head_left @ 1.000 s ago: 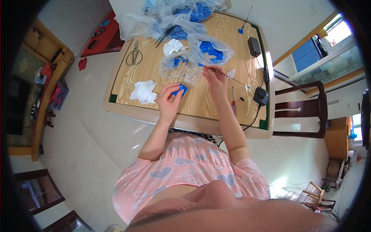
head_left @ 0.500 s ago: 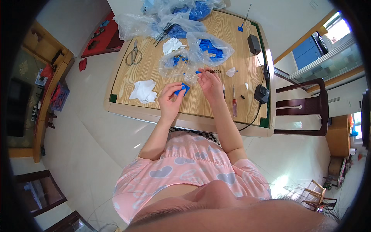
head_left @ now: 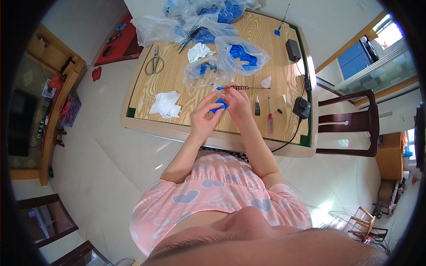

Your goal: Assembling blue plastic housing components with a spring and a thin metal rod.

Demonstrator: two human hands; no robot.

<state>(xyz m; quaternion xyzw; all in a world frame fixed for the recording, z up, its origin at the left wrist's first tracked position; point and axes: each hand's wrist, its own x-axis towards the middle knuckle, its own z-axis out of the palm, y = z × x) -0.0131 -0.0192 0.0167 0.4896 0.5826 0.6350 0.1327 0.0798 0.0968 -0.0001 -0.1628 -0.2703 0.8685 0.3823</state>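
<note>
If pinched loosely between both hands (head_left: 222,111), small blue part (head_left: 219,106) could slip onto desk (head_left: 177,84) beside wire spring (head_left: 242,88).

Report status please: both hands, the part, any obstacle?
Left hand and right hand together grip small blue plastic part. Thin rod with coiled metal spring just beyond fingers. No obstacle between.

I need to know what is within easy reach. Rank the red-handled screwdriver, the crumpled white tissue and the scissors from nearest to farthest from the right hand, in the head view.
From the right hand:
1. Red-handled screwdriver, just to its right on the table.
2. Crumpled white tissue, to the left, beyond the left hand.
3. Scissors, far left and toward the table's far side.
</note>
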